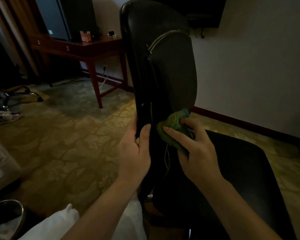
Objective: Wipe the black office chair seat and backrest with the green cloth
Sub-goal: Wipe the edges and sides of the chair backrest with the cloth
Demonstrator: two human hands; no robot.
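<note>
The black office chair stands right in front of me, its tall backrest [170,66] rising up the middle of the view and its seat [241,170] spreading to the lower right. My left hand [135,149] grips the backrest's left edge low down, thumb on the front face. My right hand [196,149] holds the bunched green cloth [173,125] and presses it against the lower part of the backrest, close to where it meets the seat. A thin thread hangs down from the cloth.
A dark wooden desk [86,49] with drawers stands at the back left, a pink box and a screen on it. Another chair's wheeled base [24,94] and a shoe [5,116] lie at the left. Patterned carpet covers the floor; a white wall is at the right.
</note>
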